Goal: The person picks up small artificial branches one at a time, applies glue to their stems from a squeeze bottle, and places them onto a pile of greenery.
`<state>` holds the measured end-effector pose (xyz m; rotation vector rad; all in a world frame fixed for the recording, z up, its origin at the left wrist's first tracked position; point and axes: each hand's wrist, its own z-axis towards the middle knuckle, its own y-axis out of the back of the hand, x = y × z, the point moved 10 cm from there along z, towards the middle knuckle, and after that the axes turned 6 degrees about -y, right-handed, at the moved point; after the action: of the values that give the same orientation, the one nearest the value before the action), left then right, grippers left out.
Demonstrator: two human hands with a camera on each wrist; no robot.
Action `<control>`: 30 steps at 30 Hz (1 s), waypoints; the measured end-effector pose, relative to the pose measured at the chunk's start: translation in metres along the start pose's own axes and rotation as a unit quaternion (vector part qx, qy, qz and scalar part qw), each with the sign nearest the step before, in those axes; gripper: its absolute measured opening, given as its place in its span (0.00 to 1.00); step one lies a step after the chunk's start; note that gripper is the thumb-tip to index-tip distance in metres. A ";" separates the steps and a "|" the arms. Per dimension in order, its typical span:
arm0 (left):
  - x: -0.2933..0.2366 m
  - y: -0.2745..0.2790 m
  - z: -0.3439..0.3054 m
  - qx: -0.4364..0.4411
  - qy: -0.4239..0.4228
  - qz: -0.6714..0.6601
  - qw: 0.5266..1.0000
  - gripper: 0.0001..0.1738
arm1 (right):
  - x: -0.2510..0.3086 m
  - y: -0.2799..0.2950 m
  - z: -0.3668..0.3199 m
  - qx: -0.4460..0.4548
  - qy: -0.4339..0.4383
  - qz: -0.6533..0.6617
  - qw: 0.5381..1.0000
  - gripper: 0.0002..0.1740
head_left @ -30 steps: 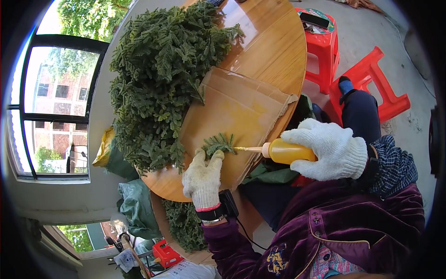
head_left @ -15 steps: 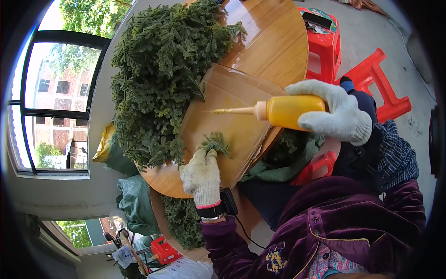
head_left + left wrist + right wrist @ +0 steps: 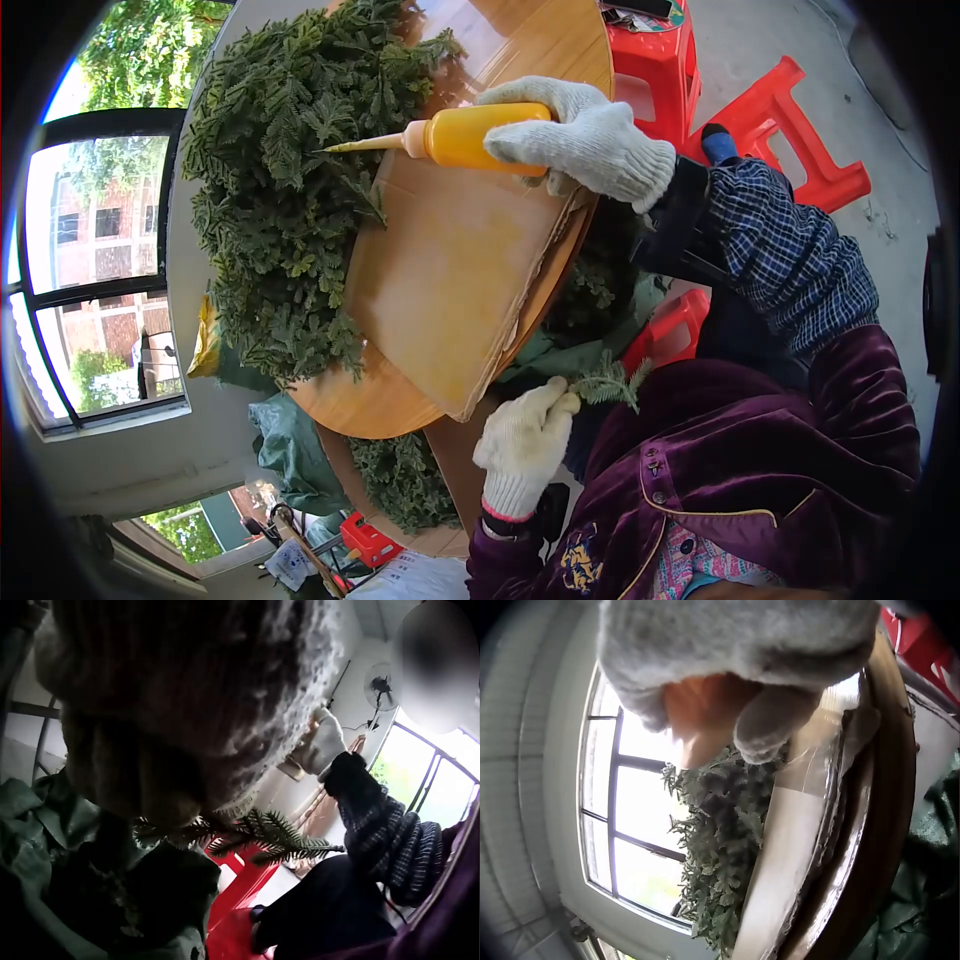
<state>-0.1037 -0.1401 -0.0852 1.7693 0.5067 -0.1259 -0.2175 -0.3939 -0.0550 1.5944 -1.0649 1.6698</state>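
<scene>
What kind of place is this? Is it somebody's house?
Probably an indoor workroom, though I can't tell whether it's in a house. A big heap of greenery and smudged cardboard lie on the table, and somebody in gloves holds a yellow bottle.

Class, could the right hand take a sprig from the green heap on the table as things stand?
Probably not: the right hand grips the yellow bottle, which it would likely have to put down first. Otherwise, nothing seems to block its way to the heap.
</scene>
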 end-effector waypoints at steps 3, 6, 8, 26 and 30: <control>0.070 -0.050 0.036 0.058 0.139 -0.034 0.988 0.24 | -0.014 0.006 0.011 -0.018 -0.012 -0.009 1.000 0.33; 0.097 -0.069 0.045 0.064 0.197 -0.003 0.978 0.27 | -0.015 0.010 0.011 -0.020 -0.013 -0.001 1.000 0.33; 0.085 -0.059 0.049 0.029 0.150 0.132 0.979 0.28 | -0.014 0.005 0.008 0.007 -0.009 0.030 0.999 0.34; 0.188 0.158 -0.015 -0.477 0.094 0.122 0.866 0.27 | -0.032 0.007 0.018 0.034 -0.025 0.149 0.988 0.39; 0.225 0.139 0.017 -0.330 0.270 0.007 0.904 0.29 | -0.031 0.008 0.019 0.030 -0.023 0.132 0.991 0.39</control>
<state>0.1570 -0.1199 -0.0427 1.1140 0.8207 0.5134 -0.2111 -0.4104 -0.0879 1.5909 -1.3071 1.8592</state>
